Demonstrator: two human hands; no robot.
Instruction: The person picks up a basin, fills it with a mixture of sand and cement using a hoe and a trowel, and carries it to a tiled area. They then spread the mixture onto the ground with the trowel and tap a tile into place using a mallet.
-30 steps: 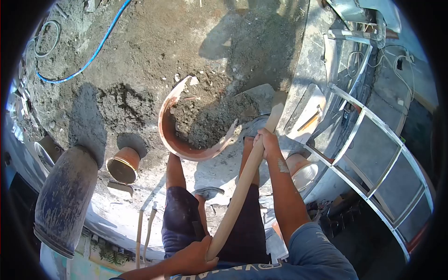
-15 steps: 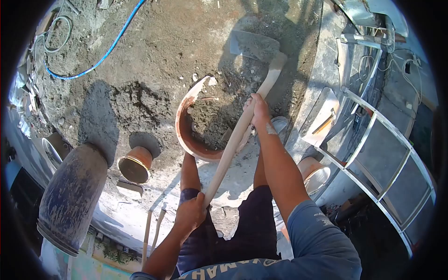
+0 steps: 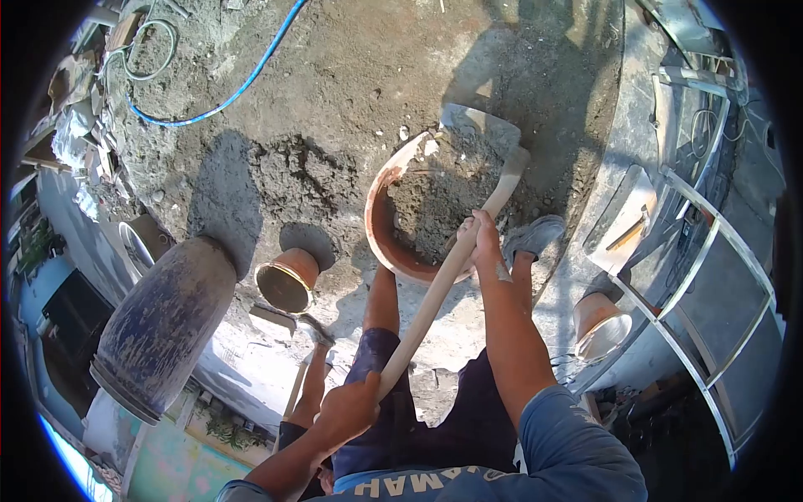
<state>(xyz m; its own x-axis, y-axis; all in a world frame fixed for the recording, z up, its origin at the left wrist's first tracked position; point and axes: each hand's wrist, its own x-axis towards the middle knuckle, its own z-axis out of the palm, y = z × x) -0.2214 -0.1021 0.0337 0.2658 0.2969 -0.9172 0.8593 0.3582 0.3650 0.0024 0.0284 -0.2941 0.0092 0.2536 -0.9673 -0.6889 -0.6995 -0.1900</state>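
Note:
My left hand (image 3: 347, 410) is wrapped round the lower end of a long wooden handle (image 3: 427, 322). Farther up the same handle, near its head, my right hand (image 3: 481, 238) is closed on it. The handle ends in a wide metal hoe blade (image 3: 478, 127), which lies at the upper rim of a round reddish tub (image 3: 381, 230). Grey, lumpy mortar (image 3: 431, 201) fills part of the tub. The blade's lower edge is hard to tell from the mortar.
A blue barrel (image 3: 167, 326) and a small bucket (image 3: 287, 280) stand left. Another bucket (image 3: 602, 325), a board with a trowel (image 3: 623, 226) and a white metal frame (image 3: 703, 251) are right. A blue hose (image 3: 251, 75) crosses the ground. Another person's leg (image 3: 311, 381) shows lower left.
The hoe blade has come down closer to the tub's rim. The view has shifted, so the tub and barrel sit farther right. Another person's leg has appeared at lower left.

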